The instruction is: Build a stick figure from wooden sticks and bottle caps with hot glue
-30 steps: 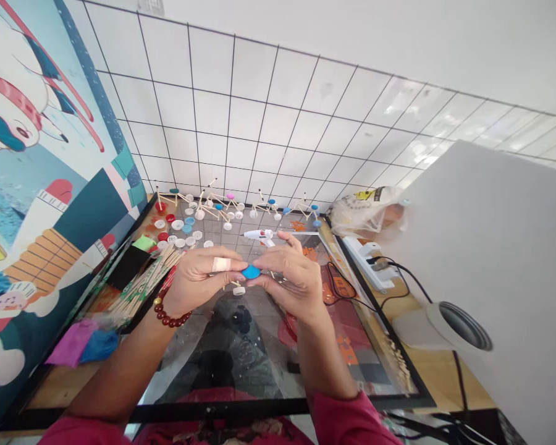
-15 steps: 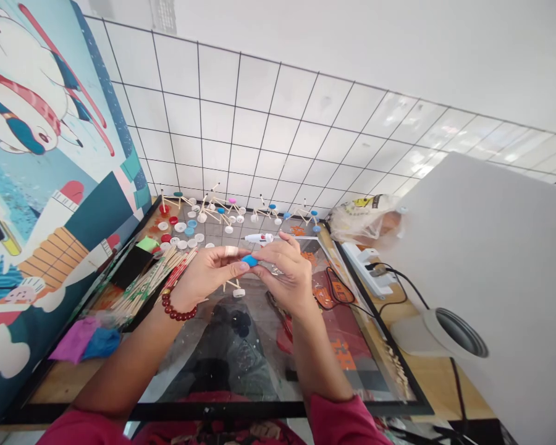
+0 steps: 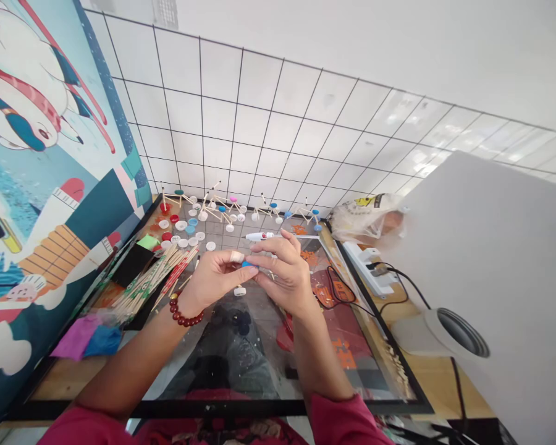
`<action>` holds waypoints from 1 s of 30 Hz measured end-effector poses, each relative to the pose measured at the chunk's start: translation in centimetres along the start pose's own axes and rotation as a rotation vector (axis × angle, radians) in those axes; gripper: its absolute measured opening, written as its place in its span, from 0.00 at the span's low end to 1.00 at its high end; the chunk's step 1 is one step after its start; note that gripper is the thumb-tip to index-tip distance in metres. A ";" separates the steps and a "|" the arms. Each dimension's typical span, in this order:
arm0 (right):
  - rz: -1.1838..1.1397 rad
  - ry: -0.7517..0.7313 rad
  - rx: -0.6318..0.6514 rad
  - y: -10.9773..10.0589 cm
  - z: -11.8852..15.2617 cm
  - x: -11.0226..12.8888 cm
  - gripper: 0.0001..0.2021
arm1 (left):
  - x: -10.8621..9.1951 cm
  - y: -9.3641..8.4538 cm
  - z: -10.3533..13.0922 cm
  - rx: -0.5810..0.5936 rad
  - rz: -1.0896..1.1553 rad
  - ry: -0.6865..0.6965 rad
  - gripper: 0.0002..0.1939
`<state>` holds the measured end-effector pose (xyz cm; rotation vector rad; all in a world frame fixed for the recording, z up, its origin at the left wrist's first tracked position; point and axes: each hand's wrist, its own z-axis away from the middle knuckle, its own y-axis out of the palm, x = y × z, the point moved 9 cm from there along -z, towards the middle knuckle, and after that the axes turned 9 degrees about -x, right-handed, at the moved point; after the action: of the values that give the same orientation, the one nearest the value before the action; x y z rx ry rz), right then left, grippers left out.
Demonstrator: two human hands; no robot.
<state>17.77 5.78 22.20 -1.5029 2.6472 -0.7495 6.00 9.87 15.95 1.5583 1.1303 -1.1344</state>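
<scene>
A small blue lump of modelling clay is pinched between my two hands over the glass tabletop, partly hidden by the fingers. My left hand, with a beaded bracelet and a bandaged finger, grips it between thumb and forefinger. From the other side my right hand presses the clay with its fingertips, its forefinger raised. Just below the hands lies a white bottle cap with a stick, partly covered. Behind them rests a white glue gun.
Stick-and-cap figures stand along the back edge. Loose bottle caps lie at back left, near bundled wooden sticks. Purple and blue packets are at left. A power strip with black cables lies right; a grey-white cup-like object is nearby.
The fingers have closed further over the blue clay, so less of it shows. My left hand has shifted slightly right, and my right forefinger has lifted.
</scene>
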 end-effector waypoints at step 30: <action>0.031 0.006 -0.024 0.1 0.1 0.1 0.09 | 0.4 -0.5 0.2 -0.075 0.041 -0.054 0.13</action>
<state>17.67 5.75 22.11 -1.4637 2.6867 -0.7248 5.54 9.90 15.44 1.4782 1.0888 -1.0882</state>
